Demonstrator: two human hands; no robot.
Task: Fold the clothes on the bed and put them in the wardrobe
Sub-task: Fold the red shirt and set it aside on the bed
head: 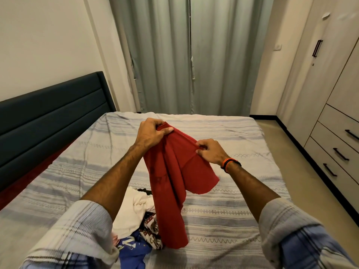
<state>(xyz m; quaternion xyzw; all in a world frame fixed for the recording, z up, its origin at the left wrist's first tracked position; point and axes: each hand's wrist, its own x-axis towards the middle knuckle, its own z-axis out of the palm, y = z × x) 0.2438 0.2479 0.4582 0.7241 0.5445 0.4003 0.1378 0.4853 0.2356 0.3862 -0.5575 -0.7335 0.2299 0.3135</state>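
Note:
A red garment [171, 181] hangs in the air above the bed [223, 220], held by its top edge. My left hand [150, 133] grips one upper corner and my right hand [210, 152] pinches the edge a little lower and to the right. The cloth drops down to a pile of unfolded clothes [139, 226] at the near edge of the bed: a white piece, a printed piece and a blue piece. The wardrobe [334, 90] stands along the right wall, doors shut.
The bed has a striped grey and white sheet and a dark headboard [50, 117] on the left. Grey curtains [190, 55] hang behind it. Drawers with black handles [340, 154] sit under the wardrobe doors. A strip of floor [291, 162] runs between bed and wardrobe.

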